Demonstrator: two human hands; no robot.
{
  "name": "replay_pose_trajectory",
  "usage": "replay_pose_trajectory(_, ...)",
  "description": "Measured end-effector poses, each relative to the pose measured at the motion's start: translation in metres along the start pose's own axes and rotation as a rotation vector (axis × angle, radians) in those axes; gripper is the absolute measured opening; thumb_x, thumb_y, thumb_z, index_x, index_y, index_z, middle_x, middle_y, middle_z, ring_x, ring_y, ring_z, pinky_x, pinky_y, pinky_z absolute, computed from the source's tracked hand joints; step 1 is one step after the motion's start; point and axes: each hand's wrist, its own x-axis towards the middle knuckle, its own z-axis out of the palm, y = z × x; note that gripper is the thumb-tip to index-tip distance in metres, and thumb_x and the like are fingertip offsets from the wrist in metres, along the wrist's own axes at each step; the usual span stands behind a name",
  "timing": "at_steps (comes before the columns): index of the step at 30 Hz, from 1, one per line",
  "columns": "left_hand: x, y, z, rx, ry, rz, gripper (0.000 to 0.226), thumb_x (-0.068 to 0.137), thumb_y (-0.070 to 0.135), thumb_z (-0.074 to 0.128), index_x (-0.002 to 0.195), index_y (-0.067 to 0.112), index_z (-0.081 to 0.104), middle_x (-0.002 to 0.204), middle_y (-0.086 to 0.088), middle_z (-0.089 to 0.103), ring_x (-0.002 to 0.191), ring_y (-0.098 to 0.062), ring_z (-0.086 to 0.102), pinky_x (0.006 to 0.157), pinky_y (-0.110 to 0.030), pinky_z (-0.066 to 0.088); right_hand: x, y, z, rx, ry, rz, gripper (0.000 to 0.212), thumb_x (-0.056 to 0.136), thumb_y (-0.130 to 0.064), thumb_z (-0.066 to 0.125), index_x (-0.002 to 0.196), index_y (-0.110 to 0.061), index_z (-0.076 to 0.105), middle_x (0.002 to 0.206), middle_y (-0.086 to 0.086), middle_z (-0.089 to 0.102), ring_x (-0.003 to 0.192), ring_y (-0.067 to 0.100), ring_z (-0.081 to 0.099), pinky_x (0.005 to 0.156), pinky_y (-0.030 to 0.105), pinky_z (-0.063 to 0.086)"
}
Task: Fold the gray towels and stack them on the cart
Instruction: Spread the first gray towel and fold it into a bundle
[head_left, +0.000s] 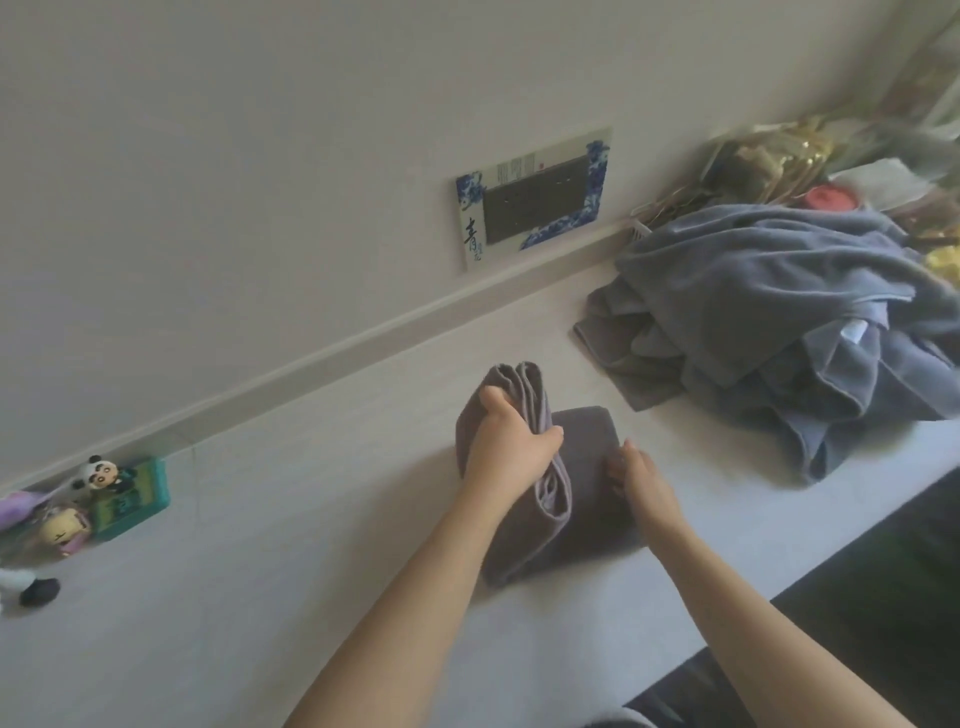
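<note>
Left hand (511, 447) is clenched on the bunched layers of a dark gray towel (540, 493) at frame centre, lifting one half over; right hand (636, 475) lies flat and open, pinning the lower part to the white table (260, 545). Mid-fold, I'd judge. Next: lay the flap down square, then move to the unfolded towel pile (789, 322) at right; no cart in view.

home: toy figurines (98, 475), towel pile (779, 322), decorated wall socket (535, 200).
</note>
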Motion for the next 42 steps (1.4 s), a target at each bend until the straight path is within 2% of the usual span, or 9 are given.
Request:
replay_pose_trajectory(3,0.01,0.013,0.049,0.047,0.002,0.02,0.039,0.086,0.023,0.061,0.101,0.011,0.026,0.106,-0.018,0.064,0.099,-0.035,0.062,0.076,-0.035,0.044,0.011,-0.006,-0.018,0.15,-0.159,0.077,0.052,0.101,-0.043,0.024,0.127,-0.005,0.05,0.126,0.015,0.056,0.117,0.03,0.053,0.097,0.037,0.044)
replay_pose_trajectory(7,0.021,0.012,0.099,0.136,-0.024,-0.035,0.042,0.087,0.023,0.059,0.114,0.008,0.031,0.115,-0.016,0.059,0.102,-0.034,0.062,0.081,-0.039,0.051,0.013,-0.012,-0.042,0.116,-0.363,0.064,0.053,0.101,-0.044,0.019,0.129,-0.01,0.048,0.123,0.013,0.057,0.113,0.025,0.055,0.086,0.028,0.045)
replay_pose_trajectory(11,0.026,0.006,0.124,0.148,-0.084,-0.077,0.043,0.09,0.028,0.056,0.121,0.007,0.035,0.123,-0.015,0.052,0.106,-0.033,0.06,0.083,-0.036,0.05,0.024,-0.007,-0.049,0.042,-0.385,0.044,0.043,0.1,-0.044,0.027,0.121,-0.019,0.054,0.119,0.007,0.06,0.112,0.022,0.056,0.098,0.035,0.043)
replay_pose_trajectory(15,0.029,-0.003,0.114,-0.121,-0.14,-0.104,0.046,0.09,0.022,0.047,0.134,0.01,0.047,0.126,-0.01,0.057,0.113,-0.027,0.057,0.097,-0.039,0.048,0.028,-0.002,-0.046,-0.234,-0.337,-0.121,0.039,0.093,-0.048,0.046,0.12,-0.021,0.055,0.117,-0.001,0.063,0.106,0.016,0.058,0.096,0.035,0.045)
replay_pose_trajectory(19,0.026,-0.041,0.091,0.384,0.376,0.26,0.046,0.075,0.019,0.037,0.105,0.009,0.071,0.107,-0.01,0.067,0.1,-0.033,0.063,0.086,-0.043,0.052,0.024,-0.004,-0.032,-0.625,-0.269,-0.333,0.071,0.085,-0.035,0.061,0.144,-0.014,0.027,0.136,0.004,0.05,0.12,0.025,0.05,0.093,0.03,0.042)
replay_pose_trajectory(25,0.029,-0.075,0.107,0.777,0.17,0.184,0.067,0.083,0.049,0.035,0.141,0.015,0.043,0.149,-0.015,0.036,0.138,-0.038,0.031,0.11,-0.061,0.015,0.027,0.0,-0.024,-0.662,-0.226,-0.413,0.066,0.089,-0.009,0.043,0.148,-0.012,0.015,0.134,0.015,0.048,0.114,0.033,0.052,0.087,0.035,0.045)
replay_pose_trajectory(29,0.033,-0.075,0.117,0.795,0.138,0.148,0.07,0.086,0.052,0.03,0.146,0.016,0.032,0.154,-0.014,0.027,0.142,-0.037,0.021,0.11,-0.063,0.016,0.025,0.003,-0.023,-0.623,-0.225,-0.42,0.069,0.092,-0.008,0.034,0.151,-0.021,0.001,0.129,0.016,0.046,0.11,0.032,0.051,0.089,0.036,0.044)
replay_pose_trajectory(37,0.037,-0.083,0.112,0.697,0.115,0.235,0.063,0.089,0.048,0.03,0.143,0.017,0.04,0.153,-0.012,0.03,0.141,-0.036,0.027,0.11,-0.059,0.014,0.021,0.011,-0.017,-0.816,-0.092,-0.368,0.057,0.096,-0.016,0.026,0.15,-0.016,0.009,0.136,0.014,0.036,0.119,0.031,0.037,0.102,0.036,0.031)
replay_pose_trajectory(42,0.007,-0.097,0.079,0.065,0.266,-0.031,0.058,0.088,0.03,0.054,0.142,0.014,0.039,0.151,-0.012,0.032,0.138,-0.026,0.031,0.112,-0.035,0.025,0.014,0.009,-0.022,-0.652,-0.137,-0.166,0.057,0.096,-0.03,0.042,0.146,-0.01,0.022,0.137,0.019,0.041,0.125,0.036,0.04,0.1,0.04,0.035)
